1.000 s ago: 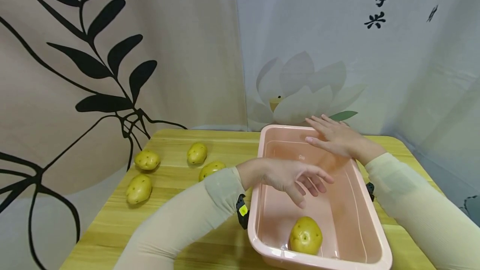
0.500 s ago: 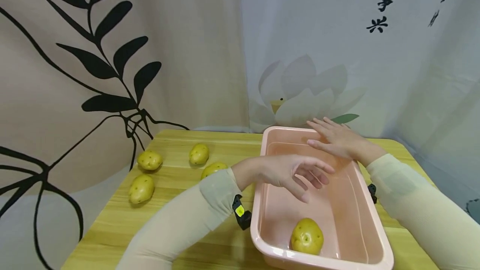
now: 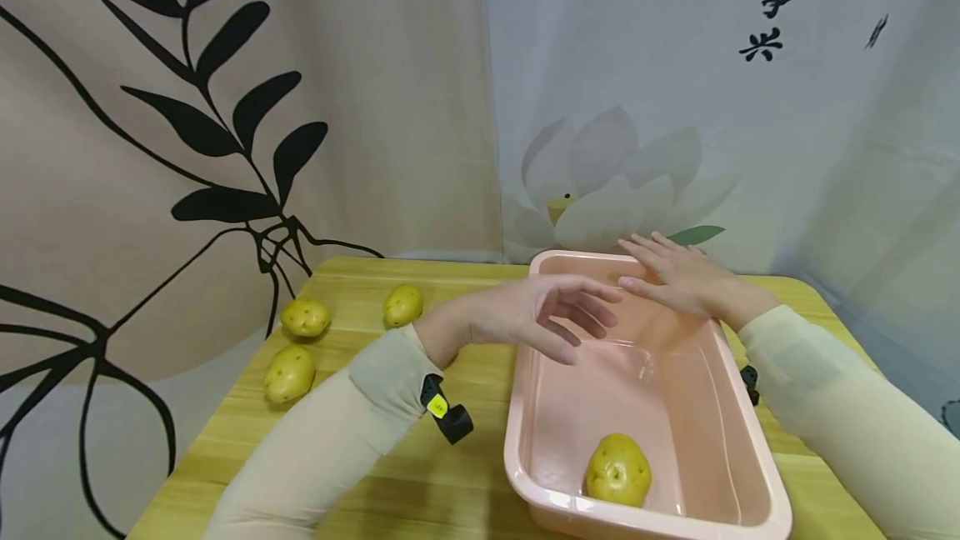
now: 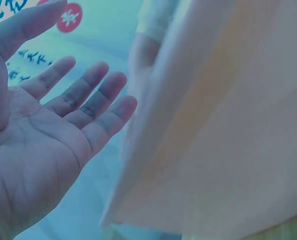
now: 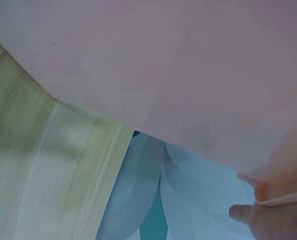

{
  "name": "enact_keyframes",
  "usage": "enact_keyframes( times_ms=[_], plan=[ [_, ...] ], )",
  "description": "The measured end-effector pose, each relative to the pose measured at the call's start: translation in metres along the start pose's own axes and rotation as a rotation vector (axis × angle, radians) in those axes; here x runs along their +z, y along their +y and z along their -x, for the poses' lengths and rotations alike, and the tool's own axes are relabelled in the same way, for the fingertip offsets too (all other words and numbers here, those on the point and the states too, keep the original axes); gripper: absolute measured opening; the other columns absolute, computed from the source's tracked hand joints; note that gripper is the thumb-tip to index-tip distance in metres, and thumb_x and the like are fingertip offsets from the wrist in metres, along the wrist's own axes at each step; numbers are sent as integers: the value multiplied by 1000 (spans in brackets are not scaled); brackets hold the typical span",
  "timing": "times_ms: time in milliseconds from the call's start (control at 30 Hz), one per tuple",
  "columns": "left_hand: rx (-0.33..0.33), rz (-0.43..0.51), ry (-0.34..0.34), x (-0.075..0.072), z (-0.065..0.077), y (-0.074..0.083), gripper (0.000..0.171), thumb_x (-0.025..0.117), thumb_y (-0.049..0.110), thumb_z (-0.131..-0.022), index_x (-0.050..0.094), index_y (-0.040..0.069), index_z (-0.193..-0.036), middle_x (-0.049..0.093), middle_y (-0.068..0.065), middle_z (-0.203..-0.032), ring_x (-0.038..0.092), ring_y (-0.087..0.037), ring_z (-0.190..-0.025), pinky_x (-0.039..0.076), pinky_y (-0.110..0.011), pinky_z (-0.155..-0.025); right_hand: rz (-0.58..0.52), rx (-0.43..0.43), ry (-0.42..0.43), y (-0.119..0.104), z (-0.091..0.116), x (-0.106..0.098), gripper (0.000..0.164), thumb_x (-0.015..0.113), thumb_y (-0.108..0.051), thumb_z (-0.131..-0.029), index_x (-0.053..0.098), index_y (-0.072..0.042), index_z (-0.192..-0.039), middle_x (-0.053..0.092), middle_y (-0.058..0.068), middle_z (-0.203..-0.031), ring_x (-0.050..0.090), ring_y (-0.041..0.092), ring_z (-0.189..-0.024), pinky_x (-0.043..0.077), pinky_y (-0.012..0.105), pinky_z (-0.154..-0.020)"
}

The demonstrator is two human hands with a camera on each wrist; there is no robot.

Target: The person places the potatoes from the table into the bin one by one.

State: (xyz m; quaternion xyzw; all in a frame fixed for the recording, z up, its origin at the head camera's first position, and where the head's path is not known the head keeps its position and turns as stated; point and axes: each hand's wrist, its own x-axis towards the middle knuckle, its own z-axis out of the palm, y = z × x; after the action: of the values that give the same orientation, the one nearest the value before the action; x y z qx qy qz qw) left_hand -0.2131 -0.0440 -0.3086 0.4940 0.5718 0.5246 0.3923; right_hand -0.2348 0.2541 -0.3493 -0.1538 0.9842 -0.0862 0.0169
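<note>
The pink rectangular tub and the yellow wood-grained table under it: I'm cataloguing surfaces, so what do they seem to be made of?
The pink rectangular tub looks like glossy moulded plastic: smooth rounded corners and bright highlights on its rim. The yellow wood-grained table looks like wood or wood-print laminate with a soft sheen; streaky grain shows, but I cannot tell which.

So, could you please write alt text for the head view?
A person's left hand hovers by the left side of a pink tub holding one potato; the right hand is at its far right corner. More potatoes lie on the wooden table.
</note>
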Motion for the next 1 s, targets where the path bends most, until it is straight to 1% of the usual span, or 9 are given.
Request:
enact_keyframes(
  times_ms=[67,167,233,367,467,600,733,900,1000],
  plan=[
    [9,-19,24,-5,7,3,71,65,-10,-84,32,1,-146,50,-16,-134,46,-36,-126,44,-41,-100,-3,9,-8,0,0,0,80,34,-71,-91,20,-23,-155,16,12,-159,7,39,-145,8,69,-106],
    [10,-39,67,-13,18,6,71,67,-6,-84,32,3,-146,50,-15,-134,48,-33,-124,45,-42,-100,-7,16,-22,-1,-1,-1,81,34,-71,-91,19,-23,-155,15,12,-159,6,39,-145,7,70,-106],
    [14,-55,98,-17,26,7,72,68,-4,-84,32,2,-146,51,-16,-134,49,-31,-123,44,-45,-100,-11,15,-30,-1,-1,-1,81,34,-70,-92,18,-23,-155,15,13,-159,5,40,-145,6,70,-106],
    [26,-93,166,-24,42,11,70,69,-1,-85,34,2,-145,52,-16,-134,49,-33,-123,42,-50,-100,-8,5,-33,-1,-1,-1,81,35,-70,-92,18,-23,-155,15,12,-159,5,39,-145,6,70,-106],
    [12,-120,227,-28,53,14,67,70,3,-85,39,7,-144,52,-14,-135,49,-32,-123,42,-48,-100,-11,0,-24,-1,0,-1,80,35,-70,-92,18,-24,-155,15,11,-159,6,38,-145,7,69,-107],
    [-21,-124,289,-34,68,15,64,71,5,-85,43,12,-142,51,-15,-136,49,-31,-123,45,-47,-98,-15,-6,-19,0,0,0,80,35,-69,-92,19,-23,-155,15,11,-159,6,38,-145,7,69,-107],
    [-46,-141,331,-39,82,15,64,70,5,-86,42,12,-143,51,-13,-137,48,-31,-124,46,-45,-97,-18,-3,-21,2,0,1,80,35,-70,-91,18,-24,-155,15,11,-159,5,38,-145,6,68,-108],
    [-55,-200,372,-45,98,15,64,70,5,-86,41,11,-143,52,-12,-136,48,-31,-125,43,-46,-100,-21,0,-16,3,0,1,81,35,-71,-91,18,-24,-155,15,11,-159,5,37,-145,7,68,-108],
    [-71,-229,395,-48,106,14,65,71,8,-86,41,12,-144,52,-11,-136,48,-30,-124,44,-45,-100,-18,-6,-15,3,0,1,81,34,-71,-91,18,-24,-155,15,10,-159,5,37,-145,8,68,-107]
  ],
)
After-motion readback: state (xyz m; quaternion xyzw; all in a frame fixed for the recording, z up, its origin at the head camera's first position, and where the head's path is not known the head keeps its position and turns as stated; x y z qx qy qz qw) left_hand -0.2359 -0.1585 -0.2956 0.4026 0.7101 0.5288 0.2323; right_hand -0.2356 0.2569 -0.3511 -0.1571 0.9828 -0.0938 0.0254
